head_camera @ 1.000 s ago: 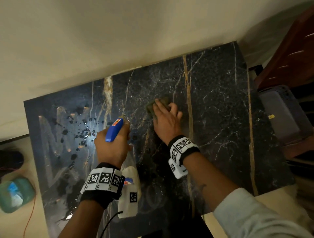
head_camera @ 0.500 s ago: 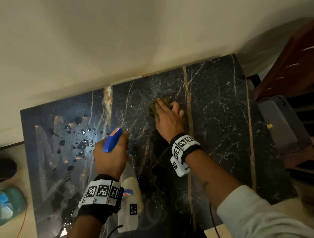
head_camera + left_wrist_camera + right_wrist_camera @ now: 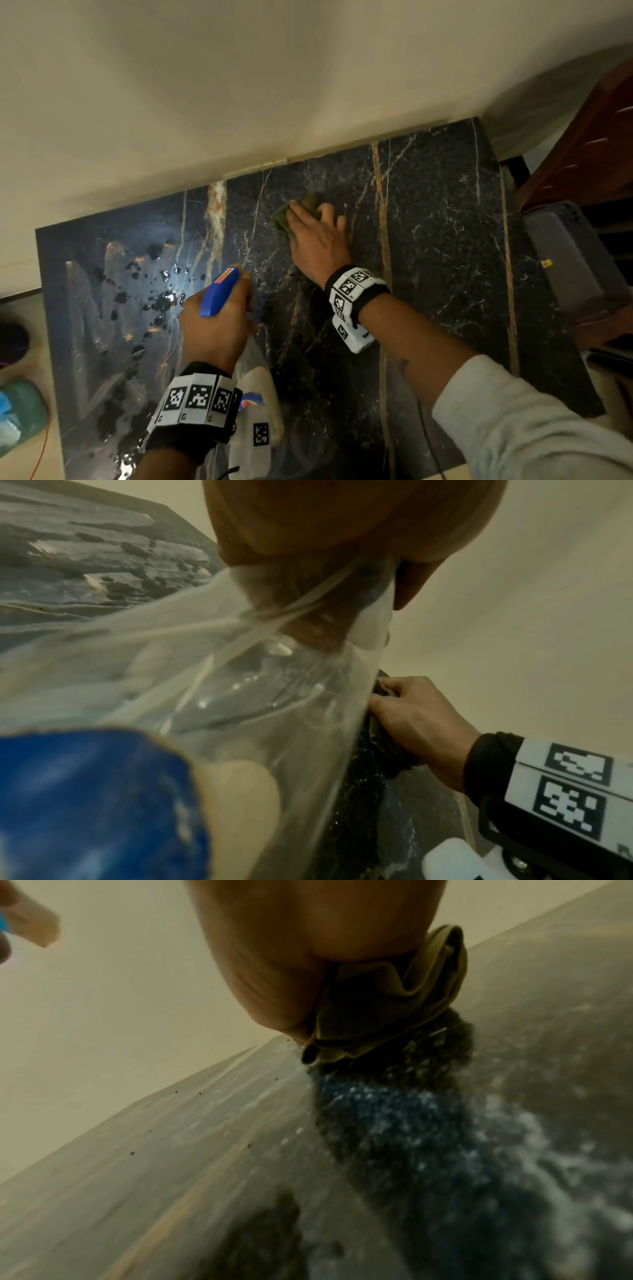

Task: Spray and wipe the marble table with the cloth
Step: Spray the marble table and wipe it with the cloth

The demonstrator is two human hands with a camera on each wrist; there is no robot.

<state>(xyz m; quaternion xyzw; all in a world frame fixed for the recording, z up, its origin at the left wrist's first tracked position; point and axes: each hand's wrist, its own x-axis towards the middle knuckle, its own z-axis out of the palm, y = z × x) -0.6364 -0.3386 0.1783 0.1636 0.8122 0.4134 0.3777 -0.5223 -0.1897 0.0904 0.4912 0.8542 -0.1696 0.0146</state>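
Observation:
On the dark marble table (image 3: 445, 260) with gold veins, my right hand (image 3: 317, 236) holds a bunched olive-green cloth (image 3: 296, 210) down near the far edge. The cloth (image 3: 394, 1010) shows folded under my palm, and my fingers curl round the cloth (image 3: 380, 739). My left hand (image 3: 222, 325) grips a spray bottle by its blue trigger head (image 3: 219, 291), nearer me and left of the cloth. The clear bottle body (image 3: 240, 696) hangs below that hand. Spray droplets (image 3: 154, 294) lie on the table's left part.
A cream wall (image 3: 239, 85) runs along the table's far edge. Dark wooden furniture (image 3: 589, 137) and a grey plastic crate (image 3: 565, 253) stand right of the table. On the floor at left lie a teal object (image 3: 20, 411) and an orange cable (image 3: 41, 452).
My right hand has slid the cloth away from me toward the wall and slightly left. The left hand still holds the bottle in about the same place.

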